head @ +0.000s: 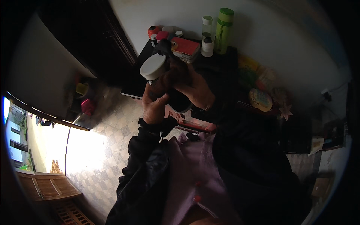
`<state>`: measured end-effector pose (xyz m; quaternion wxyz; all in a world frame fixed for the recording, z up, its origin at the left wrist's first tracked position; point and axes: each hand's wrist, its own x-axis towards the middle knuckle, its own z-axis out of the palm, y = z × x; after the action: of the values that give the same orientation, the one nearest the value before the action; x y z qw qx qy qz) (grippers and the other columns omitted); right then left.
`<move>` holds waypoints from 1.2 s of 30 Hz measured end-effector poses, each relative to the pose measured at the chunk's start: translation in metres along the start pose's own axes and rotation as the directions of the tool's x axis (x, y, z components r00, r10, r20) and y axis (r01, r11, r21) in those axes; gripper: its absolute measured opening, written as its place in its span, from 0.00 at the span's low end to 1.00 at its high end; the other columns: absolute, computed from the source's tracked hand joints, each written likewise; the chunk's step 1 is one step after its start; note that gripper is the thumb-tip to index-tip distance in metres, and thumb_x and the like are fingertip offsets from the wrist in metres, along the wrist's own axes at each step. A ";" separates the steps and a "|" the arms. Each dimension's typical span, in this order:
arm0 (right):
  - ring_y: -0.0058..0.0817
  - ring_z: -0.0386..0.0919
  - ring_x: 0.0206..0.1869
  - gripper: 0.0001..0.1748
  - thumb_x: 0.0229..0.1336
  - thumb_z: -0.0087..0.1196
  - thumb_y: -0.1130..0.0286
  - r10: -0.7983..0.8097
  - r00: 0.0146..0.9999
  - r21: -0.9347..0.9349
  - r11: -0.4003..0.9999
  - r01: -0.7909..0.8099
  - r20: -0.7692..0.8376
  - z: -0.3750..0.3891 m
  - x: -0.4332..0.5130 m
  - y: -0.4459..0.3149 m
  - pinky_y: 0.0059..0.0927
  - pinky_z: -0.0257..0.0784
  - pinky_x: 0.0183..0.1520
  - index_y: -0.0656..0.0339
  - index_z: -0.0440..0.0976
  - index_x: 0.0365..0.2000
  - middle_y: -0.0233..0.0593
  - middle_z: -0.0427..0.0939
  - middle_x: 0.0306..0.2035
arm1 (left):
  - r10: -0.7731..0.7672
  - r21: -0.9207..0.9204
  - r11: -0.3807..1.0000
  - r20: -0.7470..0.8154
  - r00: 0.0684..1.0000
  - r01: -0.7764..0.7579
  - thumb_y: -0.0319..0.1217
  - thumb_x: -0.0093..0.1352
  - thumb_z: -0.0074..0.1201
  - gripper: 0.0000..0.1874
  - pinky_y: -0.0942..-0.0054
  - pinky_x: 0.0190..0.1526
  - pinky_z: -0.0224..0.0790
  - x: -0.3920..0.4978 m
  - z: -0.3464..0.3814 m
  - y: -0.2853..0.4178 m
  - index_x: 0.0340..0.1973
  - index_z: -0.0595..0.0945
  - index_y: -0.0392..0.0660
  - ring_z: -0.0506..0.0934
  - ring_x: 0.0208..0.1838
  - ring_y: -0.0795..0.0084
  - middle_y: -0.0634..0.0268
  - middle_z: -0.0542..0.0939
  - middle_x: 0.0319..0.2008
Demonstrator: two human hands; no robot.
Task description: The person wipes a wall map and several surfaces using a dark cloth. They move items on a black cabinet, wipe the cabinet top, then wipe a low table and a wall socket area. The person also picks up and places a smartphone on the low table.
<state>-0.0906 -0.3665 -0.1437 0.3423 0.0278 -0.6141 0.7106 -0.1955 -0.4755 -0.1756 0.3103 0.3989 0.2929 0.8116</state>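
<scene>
My left hand [155, 105] is closed around a container with a wide white lid [153, 67], held up tilted in front of the dark cabinet. Most of the container's body is in shadow or behind my fingers. A dark cloth [166, 47] is bunched in my right hand [198, 90], pressed against the container beside the lid. The fingers of the right hand are hard to make out in the dark folds.
On the black cabinet top [232, 53] stand a green bottle [223, 32], a clear bottle [207, 26], a white bottle [207, 47] and a red-lidded box [185, 45]. A yellow patterned toy [260, 99] lies right. Sunlight from a doorway strikes the tiled floor [112, 123].
</scene>
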 end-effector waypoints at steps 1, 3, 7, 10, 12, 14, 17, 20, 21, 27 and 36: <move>0.33 0.70 0.56 0.32 0.55 0.58 0.72 0.038 0.999 -0.099 0.994 -0.040 -0.017 -0.006 -0.005 0.001 0.32 0.64 0.61 0.65 0.60 0.58 0.44 0.72 0.52 | -0.028 -0.035 0.999 0.067 0.997 0.030 0.26 0.61 0.60 0.37 0.62 0.63 0.57 0.000 -0.003 0.001 0.63 0.59 0.35 0.68 0.61 0.61 0.54 0.70 0.56; 0.33 0.72 0.54 0.29 0.55 0.59 0.71 0.126 0.991 -0.281 0.950 -0.135 -0.051 -0.018 -0.018 0.001 0.32 0.66 0.59 0.65 0.63 0.56 0.46 0.74 0.50 | -0.067 0.015 0.997 -0.115 0.991 0.069 0.28 0.61 0.61 0.37 0.63 0.63 0.57 0.002 -0.009 0.005 0.63 0.60 0.36 0.69 0.60 0.62 0.56 0.71 0.56; 0.30 0.76 0.48 0.24 0.49 0.61 0.75 -0.013 0.967 -0.534 0.835 -0.129 -0.253 -0.076 -0.032 -0.025 0.28 0.69 0.54 0.66 0.71 0.49 0.41 0.78 0.44 | 0.139 0.361 0.929 -0.135 0.981 -0.082 0.27 0.65 0.58 0.33 0.66 0.60 0.60 0.019 -0.050 0.016 0.63 0.61 0.39 0.70 0.58 0.65 0.58 0.70 0.57; 0.32 0.75 0.49 0.25 0.48 0.61 0.75 -0.040 0.914 -0.647 0.719 -0.254 -0.403 -0.132 -0.026 -0.069 0.31 0.69 0.55 0.66 0.71 0.50 0.41 0.77 0.46 | 0.159 0.495 0.868 -0.224 0.962 -0.028 0.23 0.60 0.62 0.42 0.65 0.63 0.57 0.018 -0.080 0.008 0.65 0.55 0.41 0.65 0.62 0.63 0.56 0.66 0.59; 0.35 0.72 0.53 0.27 0.49 0.61 0.72 -0.015 0.907 -0.752 0.565 -0.339 -0.420 -0.165 -0.024 -0.077 0.34 0.67 0.57 0.65 0.70 0.51 0.45 0.74 0.50 | 0.172 0.569 0.822 -0.211 0.962 -0.023 0.22 0.59 0.61 0.43 0.65 0.64 0.57 0.019 -0.089 -0.001 0.66 0.54 0.43 0.64 0.63 0.63 0.56 0.65 0.60; 0.40 0.68 0.58 0.30 0.51 0.61 0.66 -0.004 0.930 -0.883 0.317 -0.347 -0.367 -0.212 -0.022 -0.053 0.39 0.65 0.60 0.65 0.67 0.53 0.50 0.69 0.55 | 0.187 0.634 0.773 -0.195 0.963 -0.022 0.21 0.59 0.61 0.44 0.65 0.64 0.56 0.022 -0.092 -0.012 0.66 0.53 0.45 0.64 0.63 0.63 0.56 0.64 0.60; 0.48 0.61 0.63 0.34 0.55 0.57 0.54 0.030 0.924 -0.923 0.047 -0.381 -0.380 -0.265 -0.010 -0.004 0.45 0.60 0.63 0.57 0.63 0.59 0.57 0.60 0.61 | 0.142 0.570 0.822 -0.206 0.968 0.000 0.20 0.59 0.61 0.45 0.66 0.64 0.56 0.033 -0.097 -0.025 0.67 0.51 0.46 0.63 0.63 0.63 0.56 0.63 0.61; 0.53 0.58 0.63 0.32 0.60 0.50 0.50 0.187 0.794 -0.815 -0.168 -0.554 -0.578 -0.277 -0.002 0.042 0.47 0.58 0.64 0.48 0.60 0.62 0.60 0.56 0.62 | 0.134 0.632 0.774 -0.219 0.966 0.036 0.20 0.59 0.60 0.46 0.66 0.64 0.56 0.042 -0.103 -0.029 0.67 0.50 0.45 0.63 0.64 0.63 0.56 0.62 0.62; 0.54 0.59 0.63 0.30 0.61 0.48 0.51 0.220 0.798 -0.826 -0.207 -0.524 -0.561 -0.275 -0.002 0.043 0.47 0.59 0.64 0.47 0.60 0.62 0.60 0.56 0.63 | 0.133 0.651 0.757 -0.237 0.962 0.056 0.20 0.60 0.60 0.46 0.66 0.64 0.56 0.040 -0.110 -0.032 0.67 0.49 0.45 0.63 0.64 0.63 0.56 0.62 0.62; 0.52 0.73 0.47 0.22 0.61 0.49 0.61 0.374 0.786 -0.866 -0.301 -0.399 -0.492 -0.238 -0.035 0.002 0.47 0.70 0.52 0.49 0.69 0.56 0.56 0.66 0.53 | 0.086 0.800 0.577 -0.262 0.961 0.166 0.27 0.57 0.65 0.43 0.66 0.60 0.60 0.031 -0.134 -0.050 0.62 0.55 0.40 0.67 0.60 0.63 0.53 0.68 0.57; 0.47 0.77 0.41 0.19 0.55 0.50 0.62 0.644 0.692 -0.944 -0.262 -0.202 -0.326 -0.142 -0.053 -0.041 0.43 0.74 0.44 0.57 0.77 0.45 0.53 0.74 0.44 | 0.200 0.888 0.413 -0.302 0.932 0.200 0.31 0.58 0.65 0.43 0.64 0.59 0.60 0.034 -0.112 -0.058 0.61 0.55 0.38 0.68 0.58 0.59 0.49 0.68 0.54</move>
<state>0.0252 -0.2635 -0.1679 -0.1312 -0.3361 -0.9271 0.1014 -0.2892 -0.4394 -0.2590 -0.0155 0.3456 0.7371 0.5805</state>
